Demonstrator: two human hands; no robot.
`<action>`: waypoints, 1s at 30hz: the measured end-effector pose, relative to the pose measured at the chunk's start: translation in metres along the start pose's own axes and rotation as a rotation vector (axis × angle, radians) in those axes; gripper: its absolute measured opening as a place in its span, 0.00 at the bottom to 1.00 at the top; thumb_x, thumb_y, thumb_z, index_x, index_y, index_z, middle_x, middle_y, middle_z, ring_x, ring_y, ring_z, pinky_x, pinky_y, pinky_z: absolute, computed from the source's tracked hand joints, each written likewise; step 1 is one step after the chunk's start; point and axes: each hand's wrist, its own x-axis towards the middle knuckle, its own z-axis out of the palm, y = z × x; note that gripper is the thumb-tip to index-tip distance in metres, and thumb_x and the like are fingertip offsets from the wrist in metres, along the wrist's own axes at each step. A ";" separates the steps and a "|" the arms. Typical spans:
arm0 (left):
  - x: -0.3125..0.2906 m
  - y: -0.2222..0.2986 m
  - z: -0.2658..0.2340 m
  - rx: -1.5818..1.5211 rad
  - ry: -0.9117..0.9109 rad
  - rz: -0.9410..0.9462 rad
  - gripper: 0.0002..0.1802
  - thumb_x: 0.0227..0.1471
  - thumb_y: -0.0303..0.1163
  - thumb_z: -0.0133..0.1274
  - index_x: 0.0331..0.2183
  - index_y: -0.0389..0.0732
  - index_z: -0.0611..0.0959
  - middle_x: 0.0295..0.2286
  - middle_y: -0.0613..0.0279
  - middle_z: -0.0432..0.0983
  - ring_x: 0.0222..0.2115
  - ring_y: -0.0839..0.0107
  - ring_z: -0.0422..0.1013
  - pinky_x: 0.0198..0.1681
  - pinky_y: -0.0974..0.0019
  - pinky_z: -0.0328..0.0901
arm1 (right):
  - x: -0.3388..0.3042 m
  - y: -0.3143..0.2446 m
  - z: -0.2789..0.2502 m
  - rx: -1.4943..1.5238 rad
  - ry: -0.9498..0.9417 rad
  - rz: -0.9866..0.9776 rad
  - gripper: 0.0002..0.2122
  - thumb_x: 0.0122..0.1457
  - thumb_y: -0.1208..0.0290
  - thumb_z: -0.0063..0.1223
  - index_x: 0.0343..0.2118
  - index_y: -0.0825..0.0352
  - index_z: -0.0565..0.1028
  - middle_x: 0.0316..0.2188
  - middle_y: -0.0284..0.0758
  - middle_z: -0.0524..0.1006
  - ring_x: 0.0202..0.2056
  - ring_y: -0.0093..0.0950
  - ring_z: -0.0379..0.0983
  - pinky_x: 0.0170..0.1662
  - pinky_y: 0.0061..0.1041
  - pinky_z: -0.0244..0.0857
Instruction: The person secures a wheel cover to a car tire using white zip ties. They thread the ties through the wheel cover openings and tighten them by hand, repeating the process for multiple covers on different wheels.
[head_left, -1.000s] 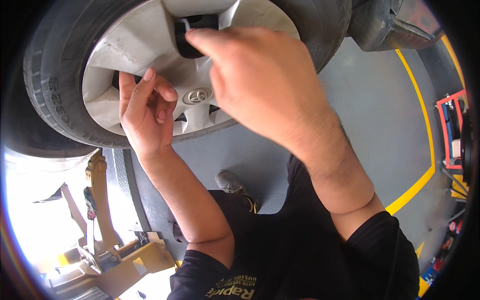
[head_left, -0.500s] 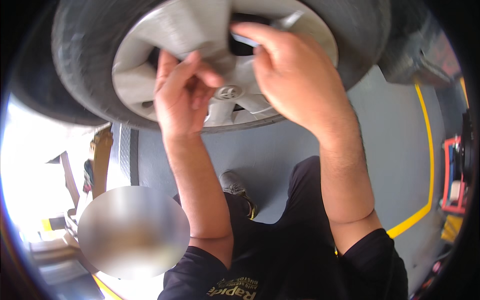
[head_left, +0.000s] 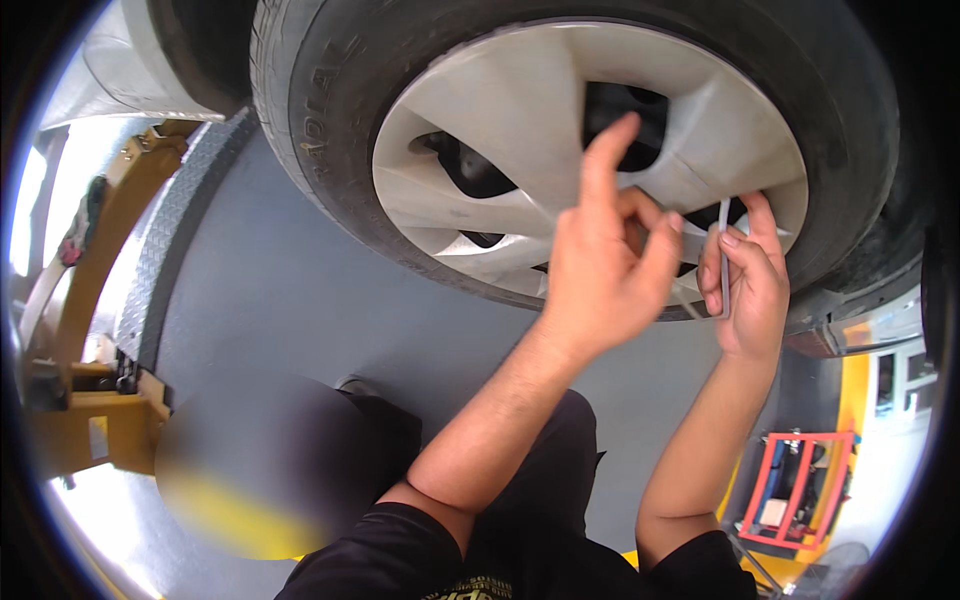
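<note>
A silver multi-spoke wheel cover (head_left: 480, 95) fills the upper middle, set in a black tire (head_left: 335, 130). In front of its lower spokes is my left hand (head_left: 605, 265), index finger stretched upward and thumb apart, with nothing visible in its grasp. My right hand (head_left: 755, 290), at the lower right of the cover, grips a thin bent metal rod (head_left: 725, 265) between thumb and fingers. One length of the rod stands upright; past the bend the other slants toward my left hand. Some right fingertips reach the dark gap at the cover's edge.
Yellow-brown lift parts (head_left: 125, 235) and a patterned metal ramp edge (head_left: 180, 225) stand at the left. Grey floor (head_left: 260, 290) lies below the tire. A red-framed rack (head_left: 795, 490) holding items is at the lower right.
My view has shifted, so the wheel sits further right. My left hand has moved across toward the right side of the cover; my right hand has gone down to its lower right edge.
</note>
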 end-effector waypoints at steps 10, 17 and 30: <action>0.013 -0.010 0.003 -0.041 0.285 0.187 0.27 0.57 0.19 0.58 0.56 0.31 0.68 0.17 0.69 0.70 0.13 0.84 0.65 0.17 0.76 0.56 | -0.002 -0.004 0.025 -0.424 0.464 -0.123 0.21 0.66 0.74 0.52 0.60 0.79 0.70 0.22 0.33 0.75 0.18 0.14 0.63 0.20 0.15 0.51; 0.007 -0.026 0.020 -0.356 0.383 0.235 0.25 0.56 0.16 0.57 0.52 0.31 0.66 0.23 0.64 0.75 0.16 0.85 0.66 0.17 0.79 0.56 | -0.005 -0.017 0.026 -0.745 0.447 -0.170 0.14 0.71 0.73 0.51 0.54 0.77 0.76 0.23 0.32 0.77 0.17 0.13 0.60 0.21 0.15 0.51; 0.001 -0.018 0.019 -0.442 0.414 0.209 0.20 0.56 0.19 0.58 0.48 0.32 0.70 0.24 0.63 0.77 0.18 0.84 0.68 0.19 0.79 0.60 | 0.003 -0.009 0.029 -0.642 0.622 -0.246 0.09 0.71 0.72 0.55 0.45 0.74 0.77 0.19 0.30 0.75 0.15 0.12 0.59 0.20 0.14 0.50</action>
